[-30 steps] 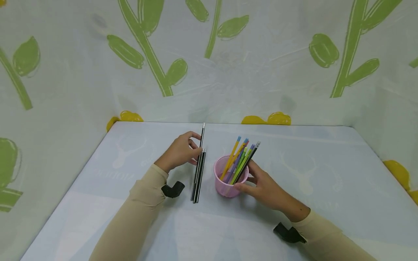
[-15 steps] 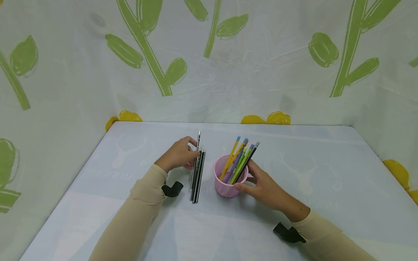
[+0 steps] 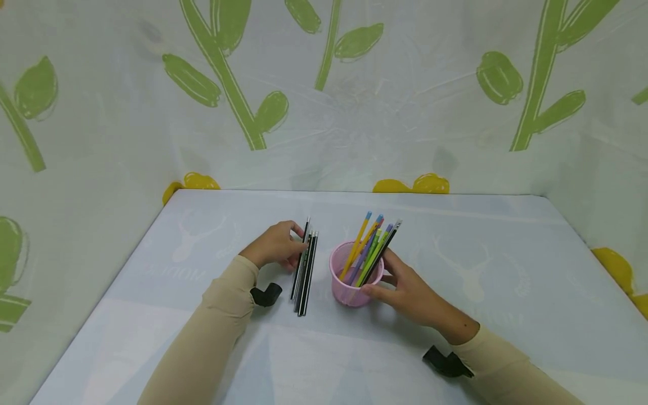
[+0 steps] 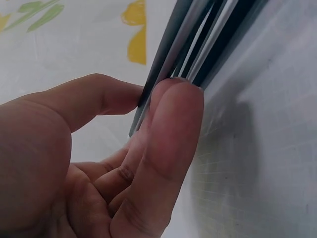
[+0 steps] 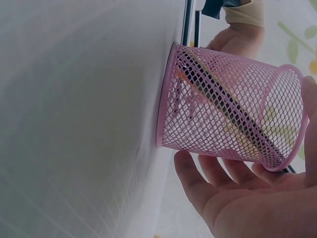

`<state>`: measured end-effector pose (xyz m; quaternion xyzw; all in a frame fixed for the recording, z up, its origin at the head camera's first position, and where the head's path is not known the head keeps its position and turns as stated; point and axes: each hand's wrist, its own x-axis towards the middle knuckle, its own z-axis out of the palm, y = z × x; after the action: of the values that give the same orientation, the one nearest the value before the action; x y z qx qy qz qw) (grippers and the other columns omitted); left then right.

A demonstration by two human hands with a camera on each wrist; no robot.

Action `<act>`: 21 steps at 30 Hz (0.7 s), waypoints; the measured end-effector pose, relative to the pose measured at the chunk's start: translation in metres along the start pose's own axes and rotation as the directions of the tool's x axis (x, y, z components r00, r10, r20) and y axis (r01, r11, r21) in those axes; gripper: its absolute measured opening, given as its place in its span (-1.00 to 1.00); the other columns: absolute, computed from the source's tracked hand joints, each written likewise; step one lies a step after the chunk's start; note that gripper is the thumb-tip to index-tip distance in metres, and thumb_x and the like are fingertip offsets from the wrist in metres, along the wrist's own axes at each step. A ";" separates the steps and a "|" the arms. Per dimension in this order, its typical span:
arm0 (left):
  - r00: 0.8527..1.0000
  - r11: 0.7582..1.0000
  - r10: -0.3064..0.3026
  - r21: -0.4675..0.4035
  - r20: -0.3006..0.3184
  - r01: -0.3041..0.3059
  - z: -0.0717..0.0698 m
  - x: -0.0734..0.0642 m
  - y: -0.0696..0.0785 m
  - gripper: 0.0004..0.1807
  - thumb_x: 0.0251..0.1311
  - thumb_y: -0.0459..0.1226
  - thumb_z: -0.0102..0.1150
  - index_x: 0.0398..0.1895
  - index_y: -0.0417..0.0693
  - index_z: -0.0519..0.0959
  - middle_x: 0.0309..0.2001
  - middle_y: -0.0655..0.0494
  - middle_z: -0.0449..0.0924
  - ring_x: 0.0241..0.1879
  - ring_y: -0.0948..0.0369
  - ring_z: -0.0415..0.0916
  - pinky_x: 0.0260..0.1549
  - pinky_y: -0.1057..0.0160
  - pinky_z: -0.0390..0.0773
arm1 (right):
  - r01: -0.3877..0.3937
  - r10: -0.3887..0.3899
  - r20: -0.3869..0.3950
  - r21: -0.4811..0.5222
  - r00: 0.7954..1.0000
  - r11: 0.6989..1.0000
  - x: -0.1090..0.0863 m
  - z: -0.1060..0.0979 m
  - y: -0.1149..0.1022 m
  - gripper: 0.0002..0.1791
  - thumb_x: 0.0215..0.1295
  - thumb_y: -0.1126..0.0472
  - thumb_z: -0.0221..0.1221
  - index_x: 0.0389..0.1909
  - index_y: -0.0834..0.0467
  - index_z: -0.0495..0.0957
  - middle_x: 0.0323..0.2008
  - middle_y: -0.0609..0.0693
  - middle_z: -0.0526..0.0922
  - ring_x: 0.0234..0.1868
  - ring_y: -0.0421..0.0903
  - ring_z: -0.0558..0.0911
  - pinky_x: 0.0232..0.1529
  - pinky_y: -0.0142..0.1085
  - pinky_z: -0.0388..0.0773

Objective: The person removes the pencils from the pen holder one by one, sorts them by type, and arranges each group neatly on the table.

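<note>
A pink mesh cup [image 3: 348,284] stands mid-table, holding several coloured pencils [image 3: 372,244] that lean to the right. My right hand [image 3: 383,277] grips the cup from its right side, fingers [image 5: 195,183] curled round the mesh wall [image 5: 223,109]. Left of the cup, several black pencils [image 3: 305,275] lie side by side on the table. My left hand [image 3: 297,241] pinches one black pencil [image 3: 304,236] between thumb and forefinger [image 4: 171,129], laid against that row [image 4: 198,44].
The pale blue table [image 3: 202,349] is walled on three sides by a white curtain with green leaf print [image 3: 228,84]. Bare surface lies left of the black pencils and right of the cup. Black wrist mounts [image 3: 264,295] sit on both beige sleeves.
My left hand has drawn the pinched black pencil back toward me and down beside the row of black pencils. The right hand and the cup have stayed put.
</note>
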<state>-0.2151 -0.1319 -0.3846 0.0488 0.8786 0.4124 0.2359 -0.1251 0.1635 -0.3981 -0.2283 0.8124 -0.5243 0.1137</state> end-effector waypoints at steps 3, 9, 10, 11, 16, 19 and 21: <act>1.000 1.000 -0.015 0.008 0.012 0.015 0.001 0.001 0.000 -0.61 0.33 -0.28 0.16 0.15 -0.22 0.37 -0.57 -0.01 0.62 -0.67 0.21 0.59 -0.50 0.23 0.68 | -0.002 0.001 -0.002 -0.007 1.000 1.000 0.000 0.000 0.000 0.03 0.30 0.05 0.32 0.60 0.02 -0.15 0.53 0.09 0.16 0.48 0.14 0.29 0.31 0.09 0.43; 0.999 0.999 -0.038 0.037 0.029 0.036 0.003 0.001 0.000 -0.63 0.33 -0.29 0.18 0.13 -0.21 0.38 -0.55 -0.03 0.64 -0.67 0.23 0.59 -0.54 0.26 0.66 | -0.009 0.009 -0.002 -0.011 1.000 1.000 0.000 0.000 0.001 0.05 0.30 0.04 0.33 0.60 0.02 -0.16 0.54 0.09 0.15 0.49 0.15 0.28 0.31 0.08 0.43; 0.999 0.999 -0.039 0.037 0.031 0.038 0.003 0.001 0.000 -0.63 0.33 -0.29 0.18 0.13 -0.21 0.39 -0.55 -0.04 0.64 -0.67 0.23 0.59 -0.55 0.26 0.66 | -0.010 0.010 -0.001 -0.011 1.000 1.000 0.000 0.000 0.001 0.04 0.30 0.04 0.33 0.60 0.02 -0.15 0.53 0.09 0.16 0.49 0.15 0.29 0.31 0.08 0.43; 0.999 0.999 -0.039 0.037 0.032 0.037 0.004 0.001 0.000 -0.63 0.32 -0.30 0.18 0.12 -0.21 0.39 -0.56 -0.04 0.64 -0.67 0.23 0.59 -0.55 0.26 0.66 | -0.010 0.010 -0.001 -0.011 1.000 1.000 0.000 0.000 0.001 0.04 0.30 0.04 0.33 0.60 0.03 -0.15 0.53 0.10 0.16 0.49 0.15 0.29 0.31 0.08 0.43; 0.998 0.999 -0.044 0.030 0.048 0.042 0.005 0.000 0.000 -0.65 0.30 -0.30 0.20 0.08 -0.22 0.40 -0.57 -0.05 0.63 -0.69 0.22 0.58 -0.57 0.25 0.66 | -0.015 0.015 0.002 -0.006 1.000 1.000 0.000 0.000 0.001 0.04 0.30 0.04 0.33 0.60 0.02 -0.16 0.54 0.10 0.14 0.49 0.16 0.28 0.31 0.09 0.42; 0.997 0.998 -0.053 0.032 0.053 0.051 0.005 0.000 0.001 -0.66 0.30 -0.30 0.21 0.07 -0.21 0.41 -0.56 -0.04 0.63 -0.69 0.22 0.58 -0.56 0.25 0.67 | -0.019 0.019 0.004 -0.006 1.000 1.000 0.000 0.000 0.000 0.05 0.30 0.04 0.32 0.61 0.00 -0.17 0.54 0.09 0.13 0.50 0.16 0.27 0.32 0.09 0.41; 0.997 0.998 -0.058 0.033 0.054 0.056 0.004 -0.001 0.001 -0.66 0.30 -0.30 0.21 0.07 -0.21 0.41 -0.56 -0.05 0.63 -0.69 0.22 0.57 -0.56 0.25 0.67 | -0.017 0.017 0.004 -0.006 1.000 1.000 0.000 0.000 0.000 0.05 0.30 0.04 0.33 0.61 0.00 -0.17 0.54 0.09 0.14 0.50 0.16 0.27 0.32 0.09 0.41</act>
<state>-0.2125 -0.1284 -0.3860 0.0387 0.8792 0.3903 0.2706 -0.1252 0.1633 -0.3978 -0.2230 0.8157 -0.5204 0.1191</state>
